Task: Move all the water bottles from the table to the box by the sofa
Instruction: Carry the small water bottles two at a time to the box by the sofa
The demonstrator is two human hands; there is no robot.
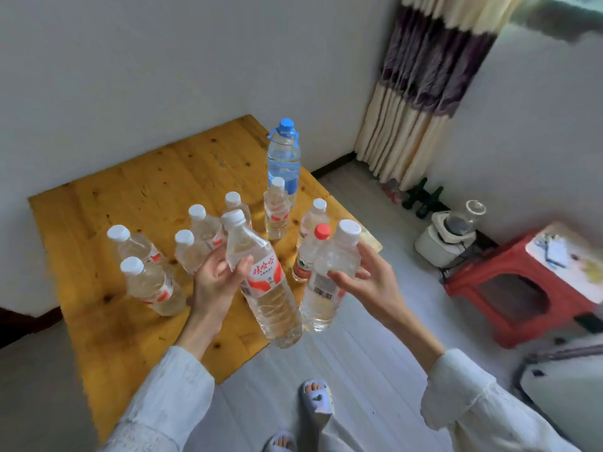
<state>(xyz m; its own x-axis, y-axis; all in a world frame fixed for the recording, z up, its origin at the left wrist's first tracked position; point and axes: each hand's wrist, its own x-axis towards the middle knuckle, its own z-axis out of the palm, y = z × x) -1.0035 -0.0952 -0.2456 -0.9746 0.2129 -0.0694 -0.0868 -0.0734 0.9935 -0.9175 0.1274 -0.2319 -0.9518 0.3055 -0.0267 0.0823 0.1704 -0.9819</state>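
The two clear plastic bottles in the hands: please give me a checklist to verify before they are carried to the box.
1. Left hand grips the white-capped clear plastic bottle with red label: ok.
2. Right hand grips the white-capped clear bottle with barcode label: ok.
3. Both caps on: ok.
4. Held bottles lifted off the yellow wooden table: ok.
5. Box by the sofa in sight: not ok, outside this view.
6. Table emptied: not ok; the tall blue-capped bottle and others remain.
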